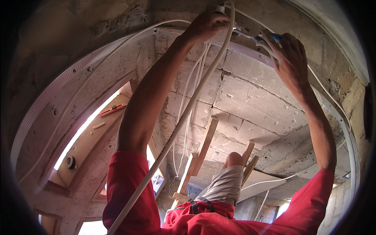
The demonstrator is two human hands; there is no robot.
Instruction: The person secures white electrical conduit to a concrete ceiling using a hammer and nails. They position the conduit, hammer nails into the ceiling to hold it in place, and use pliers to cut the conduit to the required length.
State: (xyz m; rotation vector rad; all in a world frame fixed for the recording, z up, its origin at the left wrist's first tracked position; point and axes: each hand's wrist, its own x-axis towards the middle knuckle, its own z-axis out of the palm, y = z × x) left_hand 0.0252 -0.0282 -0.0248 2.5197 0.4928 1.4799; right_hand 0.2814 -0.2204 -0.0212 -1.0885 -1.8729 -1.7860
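Observation:
My left hand is raised to the top of the wall, its fingers pinched together behind the thick white cable. What they hold is too small and hidden to make out. Just above those fingers a small white fitting shows. In my right hand is a pair of pliers with blue and grey handles. The pliers' nose points left, toward my left fingertips. From the top the thick cable runs down past my left forearm to the lower edge.
A white perforated metal profile curves along the wall. Several thin white wires hang between my arms. Below them stand wooden posts. On a ledge at left lie a red-orange utility knife and a dark roll.

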